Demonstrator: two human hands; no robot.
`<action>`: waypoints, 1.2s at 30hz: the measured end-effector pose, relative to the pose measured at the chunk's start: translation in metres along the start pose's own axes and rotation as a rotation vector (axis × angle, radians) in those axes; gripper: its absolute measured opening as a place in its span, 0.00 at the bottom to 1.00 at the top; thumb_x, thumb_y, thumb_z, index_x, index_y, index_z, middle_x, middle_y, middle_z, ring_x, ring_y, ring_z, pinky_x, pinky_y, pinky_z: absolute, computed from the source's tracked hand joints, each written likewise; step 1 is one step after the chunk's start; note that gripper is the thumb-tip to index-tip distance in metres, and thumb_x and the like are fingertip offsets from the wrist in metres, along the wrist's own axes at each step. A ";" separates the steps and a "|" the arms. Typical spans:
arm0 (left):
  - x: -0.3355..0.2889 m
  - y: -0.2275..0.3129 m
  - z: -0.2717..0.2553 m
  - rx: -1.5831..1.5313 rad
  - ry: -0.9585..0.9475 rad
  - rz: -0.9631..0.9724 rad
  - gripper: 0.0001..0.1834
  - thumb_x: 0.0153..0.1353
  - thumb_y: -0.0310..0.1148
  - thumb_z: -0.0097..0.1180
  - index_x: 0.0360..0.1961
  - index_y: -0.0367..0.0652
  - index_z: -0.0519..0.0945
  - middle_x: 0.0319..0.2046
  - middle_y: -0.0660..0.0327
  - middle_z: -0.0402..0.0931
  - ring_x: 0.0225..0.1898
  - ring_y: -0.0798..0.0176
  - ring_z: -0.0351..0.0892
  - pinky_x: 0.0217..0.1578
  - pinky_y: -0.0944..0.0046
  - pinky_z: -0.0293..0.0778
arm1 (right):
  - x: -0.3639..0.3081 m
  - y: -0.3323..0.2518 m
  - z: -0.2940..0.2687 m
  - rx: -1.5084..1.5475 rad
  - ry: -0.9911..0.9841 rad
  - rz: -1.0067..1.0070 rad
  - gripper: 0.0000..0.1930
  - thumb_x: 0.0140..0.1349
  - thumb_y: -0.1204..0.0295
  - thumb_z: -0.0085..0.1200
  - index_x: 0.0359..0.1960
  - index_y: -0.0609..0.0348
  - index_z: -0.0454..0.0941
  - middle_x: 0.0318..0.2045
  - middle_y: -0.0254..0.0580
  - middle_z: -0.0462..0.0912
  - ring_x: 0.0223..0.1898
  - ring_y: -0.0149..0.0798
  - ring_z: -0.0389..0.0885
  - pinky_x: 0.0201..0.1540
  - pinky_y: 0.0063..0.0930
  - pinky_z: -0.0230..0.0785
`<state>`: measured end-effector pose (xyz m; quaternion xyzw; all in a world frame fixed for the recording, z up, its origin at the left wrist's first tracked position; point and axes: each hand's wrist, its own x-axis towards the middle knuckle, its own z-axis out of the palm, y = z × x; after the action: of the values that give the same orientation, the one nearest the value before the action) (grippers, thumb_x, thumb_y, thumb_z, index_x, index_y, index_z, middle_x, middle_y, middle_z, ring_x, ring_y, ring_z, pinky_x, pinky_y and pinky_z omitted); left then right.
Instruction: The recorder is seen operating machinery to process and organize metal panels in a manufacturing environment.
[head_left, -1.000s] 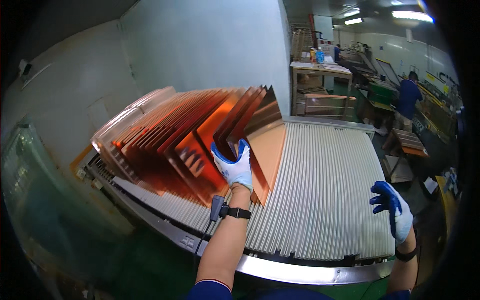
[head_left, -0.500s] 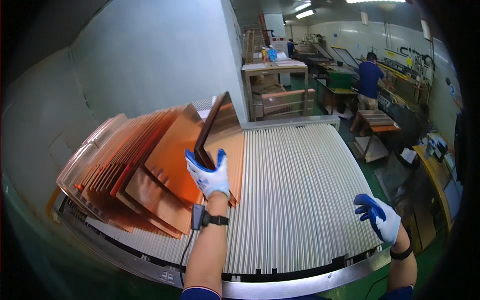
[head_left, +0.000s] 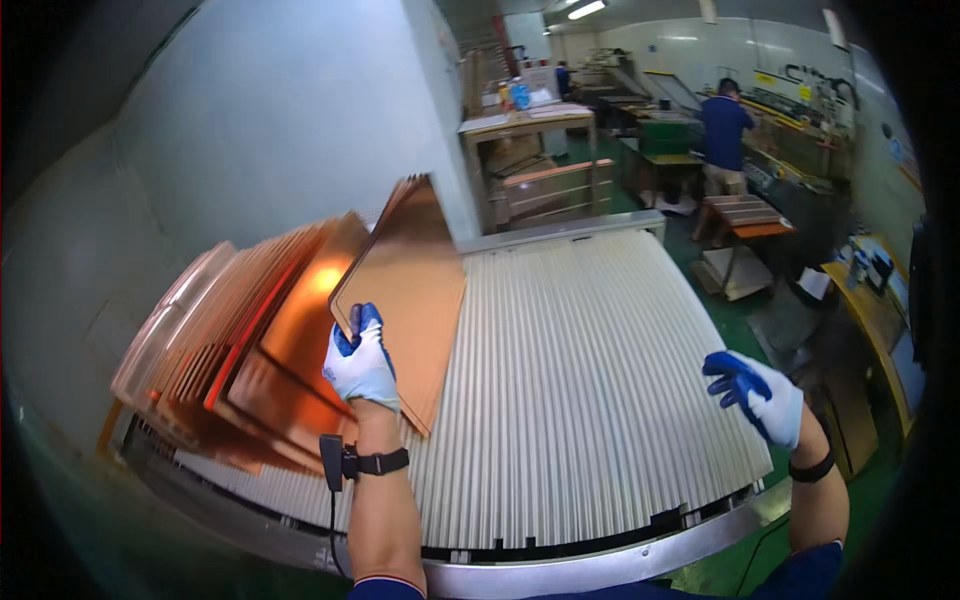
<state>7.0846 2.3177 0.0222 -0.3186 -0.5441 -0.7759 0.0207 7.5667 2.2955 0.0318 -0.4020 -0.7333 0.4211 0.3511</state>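
Note:
My left hand (head_left: pixel 362 362), in a white glove with blue palm and fingers, is closed on the near left edge of a copper sheet (head_left: pixel 408 290). The sheet stands tilted, with further sheet edges showing along its top left; how many the fingers hold cannot be told. To its left, a row of copper sheets (head_left: pixel 290 345) leans on edge, one catching a bright orange glare. My right hand (head_left: pixel 758 398), gloved alike, hovers near the right edge of the ribbed slotted rack (head_left: pixel 570 390). Its fingers are loosely bent and apart, with nothing in them.
A metal frame rail (head_left: pixel 560 578) edges the rack's near side. A pale wall (head_left: pixel 290 100) rises behind the sheets. Beyond the rack stand a table with bottles (head_left: pixel 530 120) and a small low table (head_left: pixel 745 215). A co-worker in dark blue (head_left: pixel 725 135) stands farther off.
My left hand has moved left, and the sheet in it has swung leftward, showing its broad face more. My right hand has barely moved. The whole view has shifted slightly.

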 end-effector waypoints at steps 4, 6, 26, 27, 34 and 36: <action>-0.031 0.054 -0.054 -0.129 0.040 -0.023 0.15 0.61 0.27 0.65 0.47 0.31 0.81 0.39 0.62 0.82 0.38 0.71 0.79 0.42 0.69 0.75 | 0.044 -0.002 0.005 0.110 -0.073 -0.062 0.24 0.72 0.63 0.48 0.64 0.65 0.68 0.55 0.41 0.77 0.48 0.33 0.77 0.50 0.26 0.71; -0.060 0.076 -0.069 -0.128 0.029 -0.001 0.13 0.60 0.24 0.65 0.46 0.31 0.81 0.38 0.63 0.82 0.36 0.72 0.78 0.39 0.71 0.74 | 0.082 0.011 0.012 0.077 -0.015 -0.155 0.25 0.73 0.62 0.48 0.65 0.64 0.67 0.56 0.40 0.76 0.51 0.31 0.76 0.51 0.24 0.70; 0.064 -0.105 -0.229 0.247 0.406 0.227 0.45 0.57 0.38 0.69 0.69 0.34 0.58 0.67 0.49 0.59 0.68 0.55 0.60 0.66 0.57 0.61 | 0.194 0.073 0.004 0.715 0.133 -0.322 0.17 0.75 0.56 0.42 0.45 0.55 0.77 0.38 0.32 0.81 0.40 0.31 0.79 0.48 0.28 0.72; 0.059 -0.095 -0.208 -0.238 0.322 0.160 0.43 0.56 0.32 0.70 0.68 0.34 0.58 0.65 0.50 0.61 0.66 0.58 0.62 0.63 0.60 0.68 | 0.193 0.079 0.000 0.716 0.179 -0.328 0.18 0.75 0.55 0.42 0.45 0.55 0.77 0.38 0.32 0.80 0.40 0.30 0.79 0.49 0.28 0.72; 0.067 -0.085 -0.141 0.048 0.249 0.204 0.48 0.53 0.32 0.72 0.69 0.35 0.56 0.67 0.52 0.59 0.68 0.57 0.59 0.69 0.59 0.57 | 0.188 0.072 -0.002 0.657 0.198 -0.292 0.20 0.74 0.52 0.44 0.44 0.57 0.78 0.35 0.32 0.80 0.37 0.30 0.79 0.45 0.26 0.73; 0.077 -0.093 -0.121 0.154 0.252 0.210 0.49 0.53 0.33 0.72 0.69 0.35 0.55 0.70 0.52 0.56 0.68 0.56 0.59 0.68 0.59 0.57 | 0.198 0.090 -0.012 0.712 0.233 -0.279 0.20 0.73 0.52 0.45 0.44 0.57 0.78 0.34 0.32 0.81 0.36 0.30 0.80 0.43 0.26 0.74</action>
<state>6.9310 2.2756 -0.0405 -0.2717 -0.5588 -0.7591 0.1940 7.5188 2.5036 -0.0093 -0.1968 -0.5441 0.5489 0.6032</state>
